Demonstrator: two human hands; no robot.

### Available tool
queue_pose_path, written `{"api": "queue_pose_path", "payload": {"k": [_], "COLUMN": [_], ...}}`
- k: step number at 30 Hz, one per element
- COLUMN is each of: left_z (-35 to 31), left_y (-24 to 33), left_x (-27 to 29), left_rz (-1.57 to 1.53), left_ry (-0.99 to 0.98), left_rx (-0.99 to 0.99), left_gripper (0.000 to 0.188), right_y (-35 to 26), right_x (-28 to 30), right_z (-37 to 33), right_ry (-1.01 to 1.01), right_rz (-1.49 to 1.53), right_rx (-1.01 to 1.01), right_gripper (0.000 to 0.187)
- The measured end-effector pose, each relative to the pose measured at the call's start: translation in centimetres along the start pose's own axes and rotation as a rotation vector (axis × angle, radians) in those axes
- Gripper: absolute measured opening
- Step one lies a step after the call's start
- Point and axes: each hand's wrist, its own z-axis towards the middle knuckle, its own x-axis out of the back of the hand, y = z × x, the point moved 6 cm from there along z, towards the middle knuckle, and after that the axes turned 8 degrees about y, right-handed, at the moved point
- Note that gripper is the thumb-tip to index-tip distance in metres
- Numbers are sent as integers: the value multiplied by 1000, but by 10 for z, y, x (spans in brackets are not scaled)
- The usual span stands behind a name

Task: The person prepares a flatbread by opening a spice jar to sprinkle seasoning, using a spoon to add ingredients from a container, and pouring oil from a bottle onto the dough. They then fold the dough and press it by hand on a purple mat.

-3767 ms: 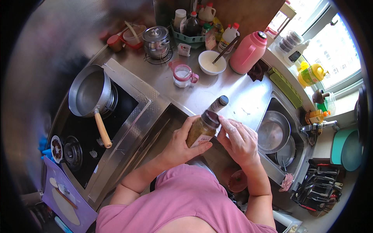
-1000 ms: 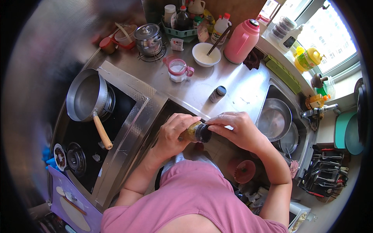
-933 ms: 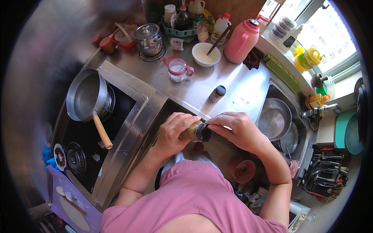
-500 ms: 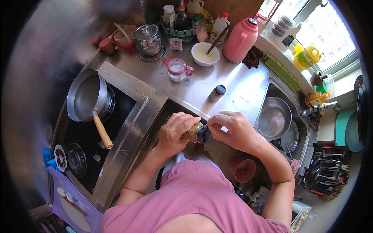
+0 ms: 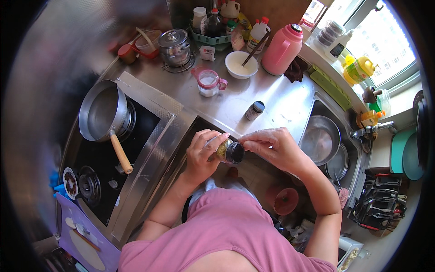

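Note:
My left hand [image 5: 202,148] is wrapped round a small clear spice jar [image 5: 222,149] with yellowish-green contents. The jar lies tilted over the counter's front edge, its black lid [image 5: 235,153] facing right. With fingertips pinched together, my right hand [image 5: 273,144] touches the lid's upper rim; whatever is between those fingers is too small to make out. On the steel counter beyond stands a second small dark-lidded bottle [image 5: 254,110]. Farther back are a pink-handled clear jar [image 5: 209,83] with white contents and a white bowl [image 5: 240,66] of pale mixture with chopsticks in it.
At left, a wooden-handled pan [image 5: 103,111] sits on the black stove [image 5: 141,122]. A lidded steel pot [image 5: 174,49] and a pink thermos [image 5: 282,50] stand at the back. The sink [image 5: 312,107] on the right holds a metal basin [image 5: 321,138]. A rack of utensils [image 5: 379,199] is farther right.
The jar has turned so its lid faces more toward me. My right fingers have shifted slightly and still pinch at the lid's rim; the left hand keeps its hold.

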Motion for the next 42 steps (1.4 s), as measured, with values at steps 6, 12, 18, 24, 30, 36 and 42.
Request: {"api": "queue_pose_path", "payload": {"k": [6, 12, 18, 24, 30, 36, 42], "left_z": [4, 9, 6, 10, 12, 9, 2], "left_y": [6, 7, 7, 7, 8, 8, 4], "left_x": [1, 2, 0, 0, 0, -2, -5], "left_rz": [45, 64, 65, 18, 0, -17, 31], "left_ry": [-110, -164, -105, -132, -236, -246, -162], "left_rx": [23, 8, 1, 7, -9, -2, -74], "left_gripper": [59, 58, 57, 55, 52, 54, 53], "right_y": [-6, -12, -5, -15, -22, -18, -8], "right_x": [-1, -9, -8, -2, -11, -14, -13], "right_z": [-3, -11, -9, -7, -14, -15, -11], "right_ry": [-53, -7, 5, -96, -194, -152, -24], "right_rz": [-168, -338, -119, -182, -461, -429, -177], "right_rx": [146, 251, 139, 262, 309, 254, 152], "right_gripper": [15, 10, 12, 15, 11, 8, 9]}}
